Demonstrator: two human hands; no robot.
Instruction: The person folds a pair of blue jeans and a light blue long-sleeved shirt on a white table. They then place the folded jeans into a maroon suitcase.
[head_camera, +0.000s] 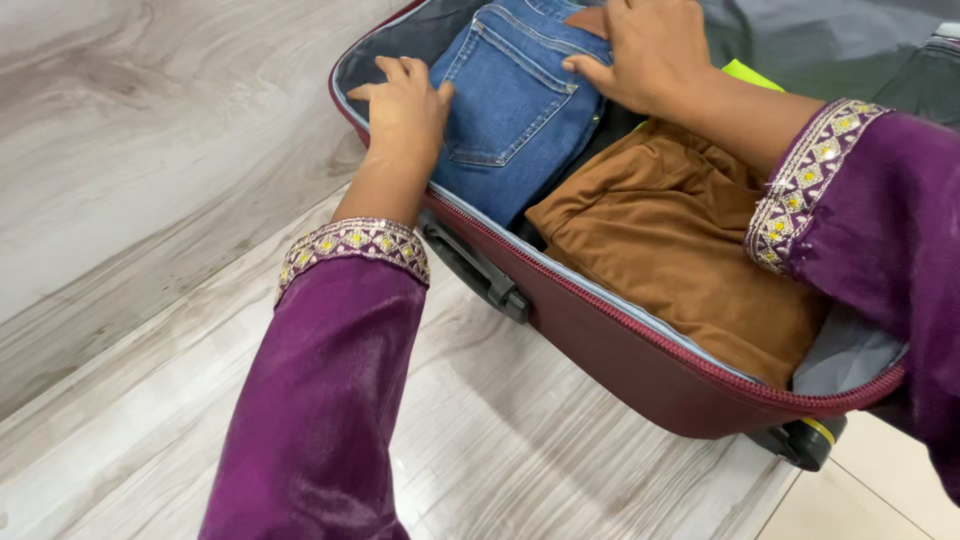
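Observation:
Folded blue jeans lie in an open maroon suitcase on the floor. My left hand rests flat on the jeans' left edge, against the suitcase's grey-lined wall. My right hand presses palm-down on the jeans' right side, thumb on the denim. A folded brown garment lies beside the jeans, under my right forearm. Both arms wear purple sleeves with embroidered cuffs.
A black carry handle sticks out of the suitcase's near side, and a black wheel sits at its right corner. A strip of bright yellow-green fabric shows behind my right wrist. Grey wood-grain flooring surrounds the case.

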